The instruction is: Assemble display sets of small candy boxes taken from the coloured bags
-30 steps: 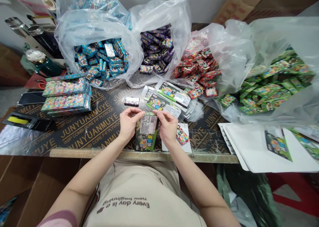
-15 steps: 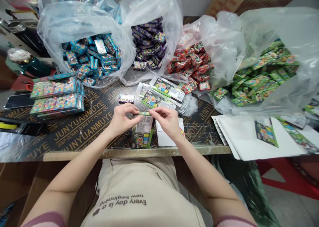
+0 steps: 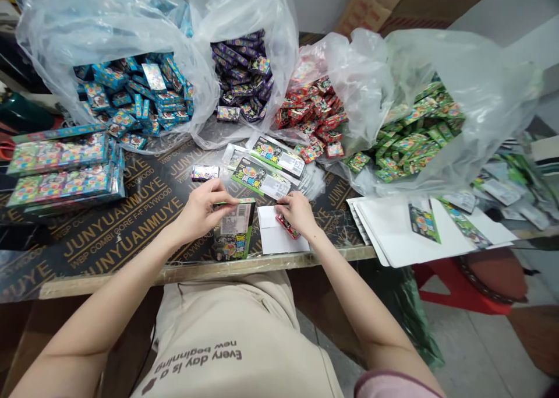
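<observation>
**Both hands at the table's near edge: one carton, one packet**

The left hand (image 3: 198, 211) pinched the top of one green carton (image 3: 233, 230) at 6 o'clock on the table (image 3: 131, 223). The right hand (image 3: 300, 211), fingertips pressed together, gripped one red packet (image 3: 288, 226) on a white sheet (image 3: 275, 243) at the carton's 3 o'clock. Four bags ranged from 10 to 2 o'clock: blue bag (image 3: 126, 95), purple bag (image 3: 244, 71), red bag (image 3: 312, 109), green bag (image 3: 410, 136). Flat cartons (image 3: 268, 165) lay between.

left hand (image 3: 198, 209) gripping green box (image 3: 234, 236), candy bags (image 3: 244, 10)
</observation>
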A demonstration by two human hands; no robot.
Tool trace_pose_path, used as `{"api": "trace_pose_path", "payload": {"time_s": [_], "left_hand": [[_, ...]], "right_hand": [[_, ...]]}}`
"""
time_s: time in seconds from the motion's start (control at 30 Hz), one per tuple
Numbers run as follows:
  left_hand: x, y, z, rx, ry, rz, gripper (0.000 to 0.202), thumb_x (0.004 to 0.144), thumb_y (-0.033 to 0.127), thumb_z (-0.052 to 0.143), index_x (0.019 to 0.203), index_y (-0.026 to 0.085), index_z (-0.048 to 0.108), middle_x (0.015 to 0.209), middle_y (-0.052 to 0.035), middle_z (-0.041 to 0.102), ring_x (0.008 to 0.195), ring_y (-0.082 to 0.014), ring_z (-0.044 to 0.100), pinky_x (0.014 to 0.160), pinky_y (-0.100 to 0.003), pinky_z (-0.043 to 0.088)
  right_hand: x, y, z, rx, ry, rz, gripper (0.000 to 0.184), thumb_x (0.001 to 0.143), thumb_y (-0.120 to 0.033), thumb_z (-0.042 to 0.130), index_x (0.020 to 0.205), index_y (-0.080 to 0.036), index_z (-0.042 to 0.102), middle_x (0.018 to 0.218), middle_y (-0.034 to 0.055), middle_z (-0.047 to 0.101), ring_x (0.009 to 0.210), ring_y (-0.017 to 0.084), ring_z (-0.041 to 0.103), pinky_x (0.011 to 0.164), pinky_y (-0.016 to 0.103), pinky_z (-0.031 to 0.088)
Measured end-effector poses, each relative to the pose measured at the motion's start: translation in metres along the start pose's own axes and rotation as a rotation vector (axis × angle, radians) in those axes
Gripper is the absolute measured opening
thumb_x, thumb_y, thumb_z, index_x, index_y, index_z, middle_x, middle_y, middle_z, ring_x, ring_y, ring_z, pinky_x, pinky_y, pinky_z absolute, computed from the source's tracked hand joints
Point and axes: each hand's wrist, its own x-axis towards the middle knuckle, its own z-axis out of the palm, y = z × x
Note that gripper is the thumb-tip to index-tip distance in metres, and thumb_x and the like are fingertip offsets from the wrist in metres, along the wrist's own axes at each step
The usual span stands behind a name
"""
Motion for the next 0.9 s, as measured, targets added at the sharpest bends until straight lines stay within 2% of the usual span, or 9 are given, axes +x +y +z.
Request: {"api": "trace_pose_path", "payload": {"time_s": [0.13, 0.3, 0.63, 0.7, 0.77, 0.83, 0.9], "left_hand": [[-0.001, 0.001, 0.002, 0.008, 0.02, -0.017, 0.013, 0.086, 0.023, 0.062, 0.089, 0.02, 0.075, 0.075, -0.0017, 0.054, 0.07, -0.0135, 0.053, 0.064, -0.026, 0.043], [-0.004, 0.001, 0.003, -0.001, 0.031, -0.051, 0.015, 0.087, 0.023, 0.06, 0.091, 0.022, 0.075, 0.077, -0.0024, 0.055, 0.071, -0.0141, 0.054, 0.064, -0.027, 0.044], [-0.003, 0.003, 0.006, 0.018, 0.061, -0.037, 0.014, 0.085, 0.017, 0.061, 0.088, 0.02, 0.074, 0.076, -0.0016, 0.054, 0.07, -0.0131, 0.053, 0.063, -0.026, 0.043], [-0.002, 0.006, 0.006, 0.028, 0.056, -0.044, 0.014, 0.085, 0.015, 0.06, 0.087, 0.019, 0.074, 0.076, -0.002, 0.055, 0.07, -0.0135, 0.054, 0.064, -0.026, 0.043], [-0.002, 0.008, 0.006, 0.043, 0.055, -0.059, 0.013, 0.084, 0.016, 0.06, 0.085, 0.02, 0.073, 0.076, -0.0022, 0.057, 0.071, -0.0142, 0.055, 0.064, -0.026, 0.044], [-0.003, 0.008, 0.006, 0.042, 0.087, -0.08, 0.01, 0.083, 0.017, 0.062, 0.079, 0.019, 0.071, 0.074, -0.0021, 0.059, 0.07, -0.0146, 0.056, 0.064, -0.027, 0.044], [-0.004, 0.007, 0.007, 0.022, 0.143, -0.099, 0.01, 0.081, 0.02, 0.066, 0.071, 0.018, 0.067, 0.07, -0.002, 0.06, 0.067, -0.0149, 0.058, 0.063, -0.027, 0.044]], "right_hand": [[-0.002, -0.003, 0.005, 0.02, -0.016, -0.019, 0.005, 0.078, -0.017, 0.064, 0.074, -0.017, 0.068, 0.08, 0.0077, 0.063, 0.085, 0.023, 0.054, 0.077, 0.034, 0.04], [-0.003, -0.005, 0.008, 0.063, -0.011, -0.027, 0.01, 0.078, -0.013, 0.06, 0.07, -0.018, 0.061, 0.077, 0.0062, 0.064, 0.08, 0.021, 0.055, 0.075, 0.031, 0.039], [-0.012, 0.0, 0.009, 0.178, 0.037, -0.004, 0.011, 0.082, -0.013, 0.046, 0.075, -0.021, 0.049, 0.07, 0.0037, 0.06, 0.066, 0.019, 0.055, 0.064, 0.029, 0.039], [-0.014, -0.005, 0.004, 0.217, 0.108, -0.008, 0.011, 0.083, -0.015, 0.046, 0.074, -0.022, 0.048, 0.073, 0.0048, 0.059, 0.071, 0.02, 0.055, 0.067, 0.03, 0.041], [-0.015, -0.017, -0.007, 0.324, 0.269, -0.011, 0.012, 0.084, -0.019, 0.048, 0.072, -0.022, 0.048, 0.075, 0.0052, 0.058, 0.076, 0.021, 0.055, 0.072, 0.033, 0.042], [-0.015, -0.039, -0.024, 0.514, 0.437, -0.016, 0.013, 0.084, -0.023, 0.054, 0.072, -0.022, 0.051, 0.076, 0.0037, 0.058, 0.077, 0.021, 0.056, 0.074, 0.035, 0.043], [-0.013, -0.067, -0.046, 0.733, 0.475, -0.033, 0.009, 0.081, -0.026, 0.062, 0.077, -0.023, 0.055, 0.075, 0.0007, 0.059, 0.074, 0.018, 0.057, 0.072, 0.034, 0.044]]}}
